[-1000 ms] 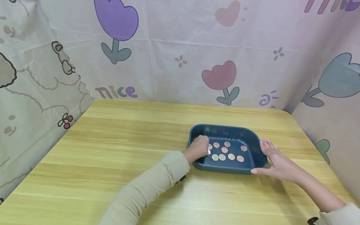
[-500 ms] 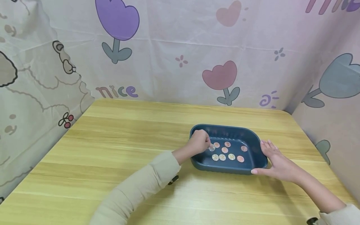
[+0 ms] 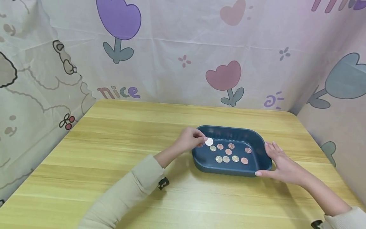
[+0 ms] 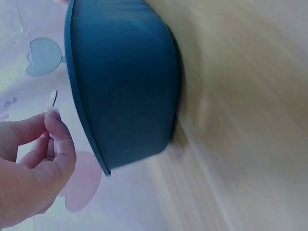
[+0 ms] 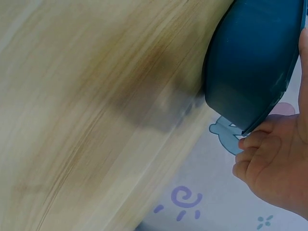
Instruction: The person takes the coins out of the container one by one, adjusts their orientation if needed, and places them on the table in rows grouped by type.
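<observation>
**Coin lifted over tray's left rim**

L hand pinches a pale silver coin betw. thumb & fingertips, held just above the left rim of the dark blue tray. In the left wrist view the coin shows edge-on at the fingertips, outside and near the tray wall.

R hand rests vs. the tray's right end, fingers straight along the wall, thumb along the near corner; not curled round anything. Right wrist view: palm & fingers touching the tray rim.

Inside the tray: loose coins, some silver, some copper-toned, lying flat on the floor, spread in approx. two rows.

Tray sits on a light wood table, right of centre. Backdrop cloth w/ tulip prints carries the word "nice" in pastel letters; other lettering top right is cut off, unreadable.
</observation>
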`<action>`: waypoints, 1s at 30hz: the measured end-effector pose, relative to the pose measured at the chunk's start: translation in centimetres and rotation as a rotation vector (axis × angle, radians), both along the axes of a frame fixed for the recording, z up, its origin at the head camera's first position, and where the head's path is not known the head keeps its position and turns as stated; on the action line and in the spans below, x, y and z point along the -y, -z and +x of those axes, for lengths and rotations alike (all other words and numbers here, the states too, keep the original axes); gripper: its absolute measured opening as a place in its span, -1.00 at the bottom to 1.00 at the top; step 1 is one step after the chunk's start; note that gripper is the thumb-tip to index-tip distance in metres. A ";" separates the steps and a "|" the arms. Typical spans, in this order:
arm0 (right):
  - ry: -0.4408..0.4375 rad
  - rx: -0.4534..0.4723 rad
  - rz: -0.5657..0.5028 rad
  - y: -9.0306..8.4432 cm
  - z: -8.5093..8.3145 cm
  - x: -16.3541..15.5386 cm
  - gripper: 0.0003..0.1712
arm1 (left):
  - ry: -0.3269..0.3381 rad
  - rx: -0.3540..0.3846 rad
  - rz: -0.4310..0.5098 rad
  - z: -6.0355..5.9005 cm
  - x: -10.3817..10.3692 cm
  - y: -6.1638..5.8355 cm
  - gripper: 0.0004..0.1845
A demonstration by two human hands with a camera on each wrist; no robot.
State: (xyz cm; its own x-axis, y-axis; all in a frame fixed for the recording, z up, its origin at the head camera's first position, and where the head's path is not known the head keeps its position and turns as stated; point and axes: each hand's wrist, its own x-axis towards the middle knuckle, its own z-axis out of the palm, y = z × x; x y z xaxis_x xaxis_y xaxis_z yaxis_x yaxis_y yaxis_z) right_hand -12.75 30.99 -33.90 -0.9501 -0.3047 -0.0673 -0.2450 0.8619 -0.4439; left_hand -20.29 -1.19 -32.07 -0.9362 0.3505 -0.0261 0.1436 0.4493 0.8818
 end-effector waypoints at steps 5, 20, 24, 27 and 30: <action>0.000 -0.004 0.002 -0.1 0.0 0.0 0.31 | -0.063 0.017 0.048 -0.4 2.0 0.0 -0.84; 0.005 -0.009 0.002 -0.1 -0.2 0.1 0.29 | -0.133 0.064 -0.072 -2.3 7.5 2.6 -0.81; 0.003 -0.011 0.001 0.0 -0.3 0.0 0.29 | -0.128 0.109 -0.139 -2.9 8.0 4.0 -0.81; 0.005 -0.007 0.000 0.0 -0.2 0.0 0.29 | -0.117 0.135 -0.177 -3.4 8.1 4.8 -0.81; 0.008 -0.002 0.002 0.0 -0.2 0.0 0.29 | -0.124 0.161 -0.190 -3.7 8.0 5.1 -0.81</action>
State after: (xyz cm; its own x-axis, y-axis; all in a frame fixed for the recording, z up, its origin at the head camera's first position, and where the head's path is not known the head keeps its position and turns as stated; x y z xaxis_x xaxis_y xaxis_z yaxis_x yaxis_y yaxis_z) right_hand -12.99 31.01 -33.87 -0.9528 -0.2965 -0.0658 -0.2386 0.8648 -0.4418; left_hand -23.95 -9.23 -37.19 -0.9503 0.2078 -0.2320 -0.0578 0.6143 0.7870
